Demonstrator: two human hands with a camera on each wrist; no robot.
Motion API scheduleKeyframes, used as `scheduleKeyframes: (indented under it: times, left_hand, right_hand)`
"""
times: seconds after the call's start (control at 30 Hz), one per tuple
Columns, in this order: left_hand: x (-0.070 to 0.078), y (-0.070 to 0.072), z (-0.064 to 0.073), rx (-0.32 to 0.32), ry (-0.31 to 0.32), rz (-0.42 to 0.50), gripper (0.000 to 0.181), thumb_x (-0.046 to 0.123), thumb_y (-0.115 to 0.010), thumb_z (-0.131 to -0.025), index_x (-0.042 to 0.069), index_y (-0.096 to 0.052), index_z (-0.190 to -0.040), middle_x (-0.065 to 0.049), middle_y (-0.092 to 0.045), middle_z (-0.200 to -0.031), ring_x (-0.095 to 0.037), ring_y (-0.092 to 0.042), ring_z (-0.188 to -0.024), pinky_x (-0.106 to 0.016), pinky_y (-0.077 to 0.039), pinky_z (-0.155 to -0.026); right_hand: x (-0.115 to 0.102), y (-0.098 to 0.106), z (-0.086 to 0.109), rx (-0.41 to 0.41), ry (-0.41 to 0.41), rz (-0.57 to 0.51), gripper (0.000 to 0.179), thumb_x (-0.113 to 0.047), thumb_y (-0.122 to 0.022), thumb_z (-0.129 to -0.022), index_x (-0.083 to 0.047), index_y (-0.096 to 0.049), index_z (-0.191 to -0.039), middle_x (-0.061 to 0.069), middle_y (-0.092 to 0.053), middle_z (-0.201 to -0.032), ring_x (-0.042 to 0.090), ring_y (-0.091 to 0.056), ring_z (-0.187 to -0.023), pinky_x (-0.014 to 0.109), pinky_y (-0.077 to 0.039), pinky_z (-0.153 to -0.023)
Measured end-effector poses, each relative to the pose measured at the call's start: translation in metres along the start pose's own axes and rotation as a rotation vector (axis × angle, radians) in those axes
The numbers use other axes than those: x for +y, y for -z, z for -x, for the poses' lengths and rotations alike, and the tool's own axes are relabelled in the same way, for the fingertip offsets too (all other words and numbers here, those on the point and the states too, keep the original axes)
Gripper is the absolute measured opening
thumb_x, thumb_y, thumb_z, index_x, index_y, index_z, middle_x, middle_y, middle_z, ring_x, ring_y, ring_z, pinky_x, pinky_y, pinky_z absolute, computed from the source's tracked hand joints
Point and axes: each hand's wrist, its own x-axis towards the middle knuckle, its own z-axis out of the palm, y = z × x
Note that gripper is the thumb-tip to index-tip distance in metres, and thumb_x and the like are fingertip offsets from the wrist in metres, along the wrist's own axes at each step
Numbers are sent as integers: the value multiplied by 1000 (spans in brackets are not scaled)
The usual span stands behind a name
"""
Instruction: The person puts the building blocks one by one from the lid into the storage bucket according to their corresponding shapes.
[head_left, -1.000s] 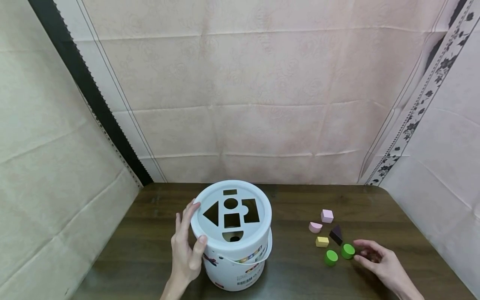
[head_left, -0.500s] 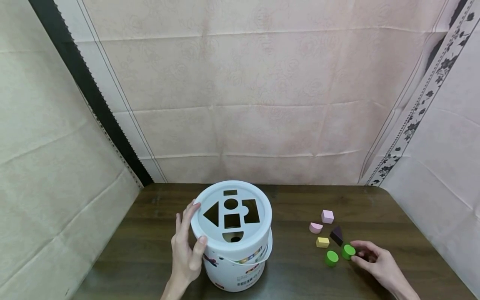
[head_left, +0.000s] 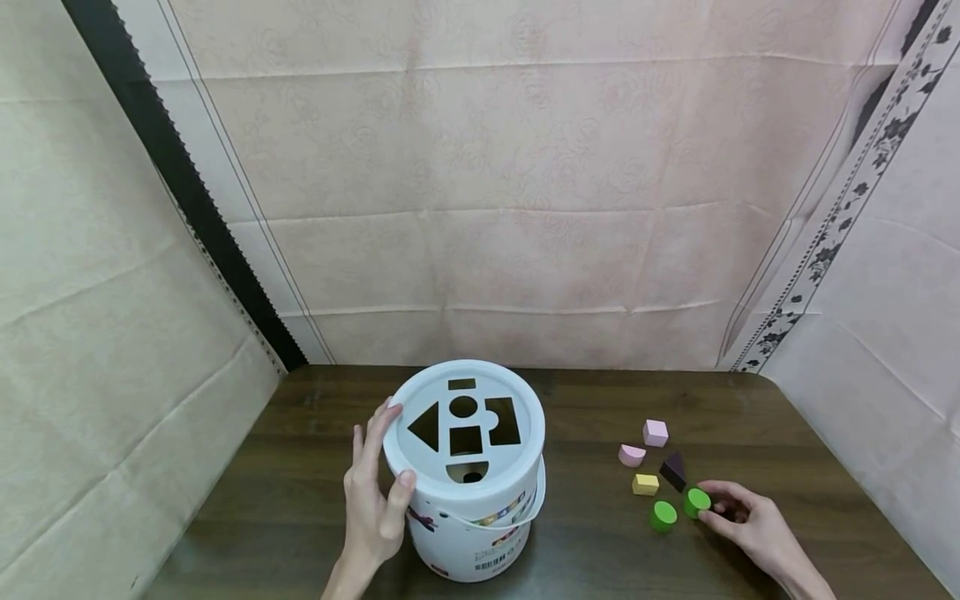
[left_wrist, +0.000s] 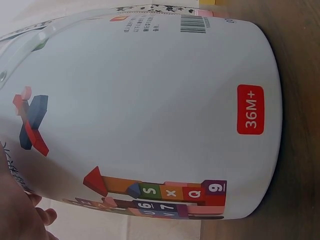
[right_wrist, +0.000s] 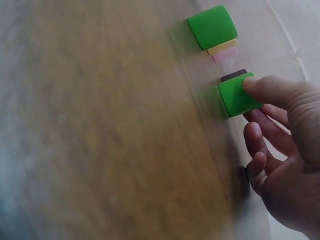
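Observation:
A white lidded shape-sorter bucket (head_left: 480, 500) stands upright on the table, with variously shaped holes cut in its lid. My left hand (head_left: 375, 492) grips its left side, thumb and fingers spread at the lid's rim. In the left wrist view the printed bucket wall (left_wrist: 150, 100) fills most of the frame. On the right, my right hand (head_left: 750, 525) pinches a green cylinder block (head_left: 696, 502) between thumb and fingers. The thumb lies on the near side of that block in the right wrist view. A second green cylinder (head_left: 663, 516) stands just left of it.
Beyond the green blocks lie a yellow block (head_left: 645, 484), a dark triangular block (head_left: 673, 471), a pink half-round block (head_left: 632, 455) and a pale pink cube (head_left: 655, 432). Pale cloth (head_left: 525, 208) hangs behind the dark wooden table (head_left: 585, 542) and at both sides.
My right hand has moved slightly left, its thumb and fingers closing on the green cylinder. My left hand and the bucket look the same.

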Motion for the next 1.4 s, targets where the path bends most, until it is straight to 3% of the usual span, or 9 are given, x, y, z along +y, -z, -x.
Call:
scheduleKeyframes:
  times: [0.4,0.57,0.7,0.97,1.4]
  left_hand:
    - [1,1,0,-4,9,-11,60,35,-54,-92,3,-53,-143,-15,-53,-144,-30,-44,-137,-78,-12,-103]
    - [1,1,-1,-2,8,-13,60,34,-55,-92,4,-53,-143,-15,-54,-143,-31,-43,-137,-78,-11,-104]
    - [1,1,-1,-1,6,-12,60,34,-54,-92,4,-53,-143,-15,-55,-142,-32,-43,-138,-77,-11,-104]
    - [1,0,0,-3,8,-11,60,34,-54,-92,3,-53,-143,-15,-56,-141,-32,-43,-138,-76,-11,-106]
    - [1,0,0,-1,4,-13,60,35,-55,-92,4,-53,-143,-15,-54,-143,-30,-44,-137,-77,-11,-104]
  right_hand:
    - [-5,0,-1,4,0,-3,34,1,-80,-81,5,-68,-112,0,-63,-82,8,-56,-71,24,-47,-57]
    - [-13,2,-5,20,74,-26,32,3,-80,-80,5,-68,-109,1,-62,-80,9,-55,-69,24,-45,-54]
    - [-22,4,-10,34,136,-14,30,3,-80,-79,3,-68,-107,-1,-63,-80,7,-56,-69,23,-45,-54]
    - [-43,3,-19,53,166,0,28,2,-81,-79,-1,-70,-105,-2,-64,-80,7,-57,-72,22,-46,-58]
    - [-90,5,-33,-13,244,-2,28,0,-80,-81,-5,-71,-107,-1,-67,-85,9,-58,-74,23,-44,-58]
